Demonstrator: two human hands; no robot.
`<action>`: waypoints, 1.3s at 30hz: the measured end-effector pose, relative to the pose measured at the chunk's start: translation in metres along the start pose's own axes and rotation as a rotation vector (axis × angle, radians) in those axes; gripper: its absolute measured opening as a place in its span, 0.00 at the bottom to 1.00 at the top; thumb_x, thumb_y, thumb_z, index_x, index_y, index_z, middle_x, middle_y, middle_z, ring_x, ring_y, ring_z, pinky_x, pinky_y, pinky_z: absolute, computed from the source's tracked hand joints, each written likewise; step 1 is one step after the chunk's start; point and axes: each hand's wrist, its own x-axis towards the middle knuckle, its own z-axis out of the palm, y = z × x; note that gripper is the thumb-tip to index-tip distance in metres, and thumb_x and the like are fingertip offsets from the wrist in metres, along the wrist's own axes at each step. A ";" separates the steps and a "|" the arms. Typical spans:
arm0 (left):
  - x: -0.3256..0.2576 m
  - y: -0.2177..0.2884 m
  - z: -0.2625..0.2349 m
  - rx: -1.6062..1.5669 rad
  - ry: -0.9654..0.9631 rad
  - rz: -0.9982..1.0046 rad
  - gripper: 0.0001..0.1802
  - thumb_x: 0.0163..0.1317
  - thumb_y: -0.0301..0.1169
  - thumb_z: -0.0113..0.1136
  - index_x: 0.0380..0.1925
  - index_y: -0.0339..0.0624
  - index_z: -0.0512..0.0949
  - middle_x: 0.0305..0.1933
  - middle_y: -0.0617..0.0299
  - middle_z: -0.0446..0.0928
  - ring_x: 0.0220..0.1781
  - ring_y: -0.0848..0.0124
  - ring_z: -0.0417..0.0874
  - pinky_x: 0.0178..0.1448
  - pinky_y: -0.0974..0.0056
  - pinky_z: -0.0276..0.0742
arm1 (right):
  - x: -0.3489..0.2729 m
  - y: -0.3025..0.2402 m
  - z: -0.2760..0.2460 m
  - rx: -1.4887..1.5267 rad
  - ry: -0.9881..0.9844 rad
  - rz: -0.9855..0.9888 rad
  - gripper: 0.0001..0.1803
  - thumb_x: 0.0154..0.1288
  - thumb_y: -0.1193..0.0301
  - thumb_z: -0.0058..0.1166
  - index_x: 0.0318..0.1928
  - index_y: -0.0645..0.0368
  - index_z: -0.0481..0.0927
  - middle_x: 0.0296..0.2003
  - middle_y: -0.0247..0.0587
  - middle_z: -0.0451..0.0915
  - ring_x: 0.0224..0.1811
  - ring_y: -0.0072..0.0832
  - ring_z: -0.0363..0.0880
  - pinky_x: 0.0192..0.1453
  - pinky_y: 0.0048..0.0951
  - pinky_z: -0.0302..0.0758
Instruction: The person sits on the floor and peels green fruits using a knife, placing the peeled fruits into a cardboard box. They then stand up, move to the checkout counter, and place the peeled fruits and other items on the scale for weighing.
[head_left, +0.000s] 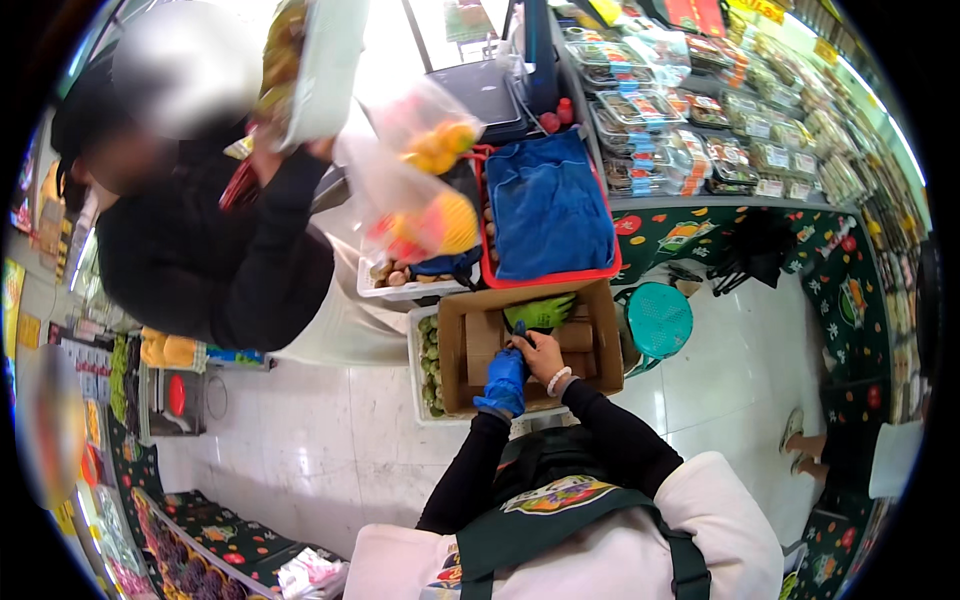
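My left hand [504,379] wears a blue glove and reaches over the near part of a brown cardboard box [452,350]. My bare right hand [543,358], with a white bead bracelet at the wrist, meets it there. Its fingers are closed at the front of the blue glove, and a dark blue piece sticks out past them. The fingers of my left hand are hidden by the glove and my right hand. Beyond both hands, a bright green and black glove [540,313] lies in the box on folded cardboard flaps.
A white crate [417,393] of green round produce sits left of the box. Behind stands a red crate [614,268] under blue cloth [550,205]. A teal round lid or stool [661,320] is at right. A person [215,240] in black lifts a tray at the left; bagged fruit [425,225] is nearby.
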 end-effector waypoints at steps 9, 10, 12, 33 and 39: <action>-0.040 0.037 -0.010 -0.860 0.043 0.036 0.24 0.70 0.34 0.44 0.62 0.35 0.64 0.64 0.52 0.67 0.66 0.61 0.67 0.69 0.63 0.61 | 0.003 0.017 -0.001 -0.281 0.198 0.005 0.20 0.62 0.56 0.55 0.33 0.63 0.83 0.27 0.56 0.81 0.32 0.50 0.81 0.38 0.42 0.75; -0.051 0.054 -0.028 -0.908 0.025 0.009 0.25 0.70 0.35 0.43 0.64 0.35 0.63 0.66 0.53 0.65 0.68 0.61 0.65 0.70 0.63 0.59 | 0.008 0.025 -0.001 -0.355 0.290 0.060 0.21 0.62 0.55 0.55 0.33 0.63 0.83 0.28 0.57 0.81 0.33 0.52 0.80 0.39 0.44 0.75; -0.076 0.084 -0.073 -0.847 -0.155 -0.070 0.26 0.72 0.37 0.41 0.67 0.37 0.60 0.68 0.57 0.63 0.70 0.63 0.62 0.72 0.61 0.58 | 0.027 0.067 -0.021 -0.512 0.508 0.182 0.22 0.62 0.54 0.54 0.33 0.64 0.83 0.29 0.60 0.80 0.35 0.55 0.79 0.40 0.48 0.74; -0.030 -0.003 -0.005 -1.909 0.306 -0.468 0.18 0.69 0.40 0.43 0.46 0.38 0.75 0.46 0.54 0.79 0.49 0.60 0.80 0.57 0.58 0.75 | -0.082 -0.124 -0.030 -0.123 -0.322 -0.372 0.10 0.56 0.78 0.61 0.40 0.59 0.81 0.32 0.40 0.75 0.33 0.33 0.77 0.39 0.29 0.74; -0.028 0.021 0.012 -1.940 0.147 -0.152 0.14 0.70 0.30 0.42 0.46 0.35 0.75 0.43 0.53 0.80 0.44 0.62 0.81 0.54 0.64 0.76 | -0.057 -0.090 -0.035 -0.302 -0.035 -0.699 0.05 0.57 0.78 0.56 0.36 0.61 0.78 0.32 0.44 0.75 0.36 0.41 0.76 0.41 0.34 0.75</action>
